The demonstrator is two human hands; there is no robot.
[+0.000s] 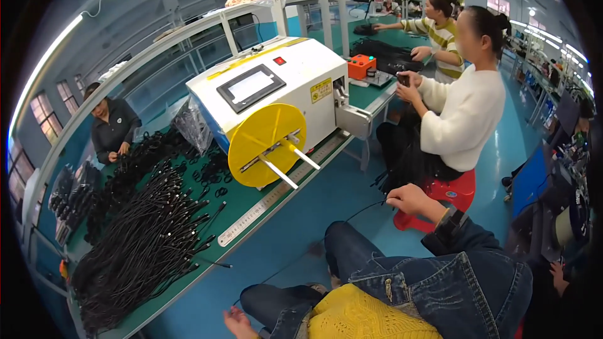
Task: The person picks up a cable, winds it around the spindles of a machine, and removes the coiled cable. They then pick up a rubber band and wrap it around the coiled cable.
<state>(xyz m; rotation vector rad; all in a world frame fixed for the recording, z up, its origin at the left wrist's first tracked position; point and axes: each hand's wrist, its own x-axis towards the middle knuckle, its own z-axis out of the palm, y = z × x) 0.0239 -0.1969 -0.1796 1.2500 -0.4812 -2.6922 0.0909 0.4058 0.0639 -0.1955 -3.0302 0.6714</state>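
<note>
Nearby, on your left, the green bench [242, 201] runs diagonally away and bounds your working space on that side. On it stands the white machine [301, 103], screen on top, which blocks your view of part of the surface behind it. Beyond the machine's far right corner, a worker in white [468, 119] sits close ahead of your right hand, with a worker in stripes [447, 41] farther back. Note the pile [138, 245] of black cables covering the near part of the bench; a worker in dark clothing [113, 125] is across from it. Directly past your right hand is the red stool [452, 191] under the worker in white. A yellow disc [267, 144] on the machine projects two rods toward you. A clear bag [191, 122] lies against the machine's left side; a ruler [251, 216] lies along the front edge; an orange box [361, 67] sits past the machine.

Your right hand [409, 201] is raised, thumb and fingers pinched on a thin black cable [365, 209]. Your left hand [237, 322] is low, fingers loosely bent; whether it grips the cable cannot be told. The cable hangs between your hands, partly hidden at your knee.
</note>
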